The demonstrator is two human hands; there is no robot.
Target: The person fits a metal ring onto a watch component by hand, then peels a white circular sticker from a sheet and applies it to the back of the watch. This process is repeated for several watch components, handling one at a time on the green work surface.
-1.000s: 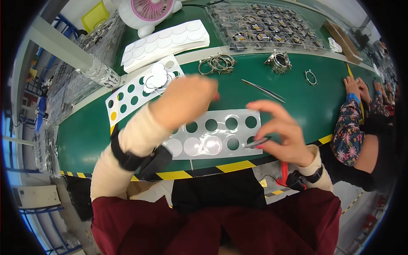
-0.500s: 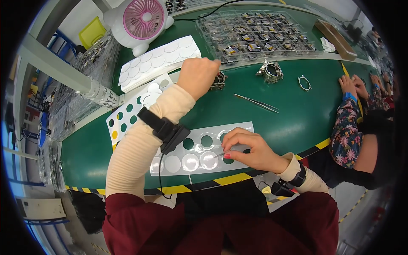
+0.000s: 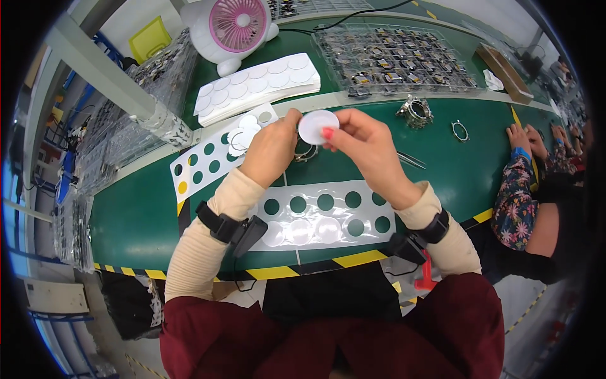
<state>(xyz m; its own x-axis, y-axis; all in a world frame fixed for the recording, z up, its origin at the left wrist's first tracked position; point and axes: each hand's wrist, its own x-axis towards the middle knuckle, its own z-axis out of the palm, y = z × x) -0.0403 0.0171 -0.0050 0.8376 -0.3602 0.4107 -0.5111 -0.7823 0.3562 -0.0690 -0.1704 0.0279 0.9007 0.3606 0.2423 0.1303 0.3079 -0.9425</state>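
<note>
My right hand [image 3: 372, 151] pinches a round white film disc [image 3: 315, 129] by its right edge, thumb in front. Just below the disc a metal watch case [image 3: 306, 152] shows in part, the rest hidden. My left hand [image 3: 271, 150] is closed around the case's left side, its fingertips close to the disc. Under both wrists lies a clear sticker sheet [image 3: 341, 239] with rows of round cut-outs, several still filled with pale discs. Steel tweezers [image 3: 413, 162] lie beside my right hand, their left part hidden behind it.
A stack of white disc sheets [image 3: 252, 88] and a punched sheet with loose discs [image 3: 243, 135] lie left. Behind stand a fan [image 3: 240, 28] and a clear tray of watch parts [image 3: 394, 63]. Another watch case [image 3: 415, 112] and metal ring [image 3: 459, 131] lie right, near a co-worker's arm [image 3: 517, 196].
My right hand has risen from the clear sheet to the watch case, now with a white disc. My left hand has come nearer and leftward with the case. The view has shifted slightly.
</note>
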